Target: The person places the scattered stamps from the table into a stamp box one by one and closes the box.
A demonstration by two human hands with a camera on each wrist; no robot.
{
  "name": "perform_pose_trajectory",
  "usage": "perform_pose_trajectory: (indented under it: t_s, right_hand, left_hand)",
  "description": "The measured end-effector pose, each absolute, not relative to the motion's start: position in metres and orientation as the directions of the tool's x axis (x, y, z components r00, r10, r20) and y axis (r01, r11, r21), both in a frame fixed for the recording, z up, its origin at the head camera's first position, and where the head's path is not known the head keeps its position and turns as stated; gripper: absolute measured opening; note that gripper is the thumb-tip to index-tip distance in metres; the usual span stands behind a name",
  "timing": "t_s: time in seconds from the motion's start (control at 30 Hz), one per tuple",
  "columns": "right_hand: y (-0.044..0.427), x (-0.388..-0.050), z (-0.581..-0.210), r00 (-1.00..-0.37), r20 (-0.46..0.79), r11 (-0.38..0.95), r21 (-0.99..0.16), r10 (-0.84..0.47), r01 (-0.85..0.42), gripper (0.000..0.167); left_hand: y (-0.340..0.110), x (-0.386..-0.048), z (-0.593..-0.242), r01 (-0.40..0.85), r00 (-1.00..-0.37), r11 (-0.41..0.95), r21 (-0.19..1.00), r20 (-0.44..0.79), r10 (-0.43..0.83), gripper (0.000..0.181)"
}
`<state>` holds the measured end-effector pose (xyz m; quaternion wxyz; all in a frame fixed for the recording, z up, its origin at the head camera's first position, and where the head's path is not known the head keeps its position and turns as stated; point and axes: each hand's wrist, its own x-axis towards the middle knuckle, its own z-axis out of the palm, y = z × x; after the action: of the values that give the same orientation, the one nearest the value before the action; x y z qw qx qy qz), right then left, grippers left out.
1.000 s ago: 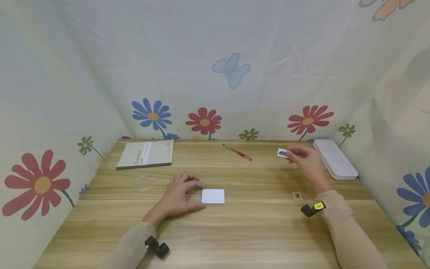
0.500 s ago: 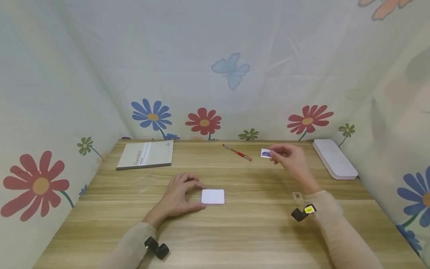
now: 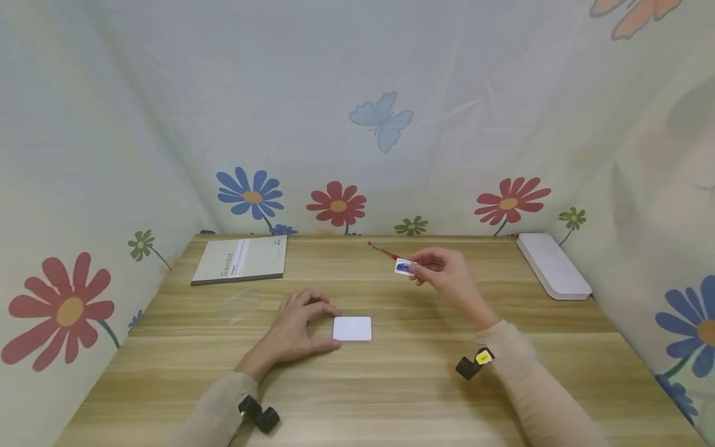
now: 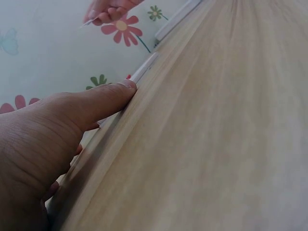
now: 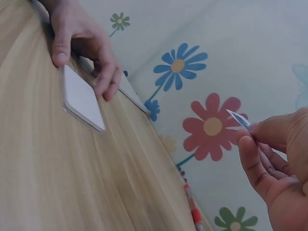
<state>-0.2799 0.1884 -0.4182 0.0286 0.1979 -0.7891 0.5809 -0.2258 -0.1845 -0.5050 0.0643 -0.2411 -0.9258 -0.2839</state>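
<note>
A small white pad with rounded corners (image 3: pixel 352 329) lies flat on the wooden table; its edge looks layered in the right wrist view. My left hand (image 3: pixel 296 326) holds it at the left side, thumb at the near corner and fingers by the far one. Raised above the table, my right hand (image 3: pixel 444 276) pinches a small white-bordered stamp (image 3: pixel 403 267) with a blue print between thumb and forefinger. That stamp shows nearly edge-on in the right wrist view. Behind it lies a red pen (image 3: pixel 382 249), partly covered by the right hand.
A Gambit notebook (image 3: pixel 240 259) sits at the back left, with a clear plastic sleeve (image 3: pixel 242 305) in front of it. A long white box (image 3: pixel 553 266) stands at the back right. Flower-printed cloth (image 3: pixel 385 149) hangs around the table (image 3: pixel 357 397).
My right hand has carried the stamp leftward, from near the white box to in front of the pen. Its arm now hides another small stamp on the table. The left hand stays put.
</note>
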Motion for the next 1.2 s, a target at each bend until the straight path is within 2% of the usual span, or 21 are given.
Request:
perform_pose_trajectory:
  t_s: [0.47,0.83,1.2]
  right_hand:
    - [0.141,-0.266,-0.438,-0.91,0.213,0.229,-0.924,-0.354,-0.305,0.019]
    - [0.106,-0.251,-0.463,-0.901,0.117,0.161,-0.966,-0.419,-0.2,0.014]
    - [0.084,-0.241,-0.481,-0.875,0.178,0.309,-0.889,-0.449,-0.339,0.007]
  left_hand:
    - [-0.184,-0.227,-0.506,0.484,-0.875,0.719,0.499,0.258,0.41,0.058]
    - [-0.185,-0.229,-0.509,0.485,-0.874,0.722,0.494,0.261,0.409,0.059]
    - [-0.186,-0.228,-0.509,0.491,-0.871,0.722,0.488,0.271,0.409,0.059]
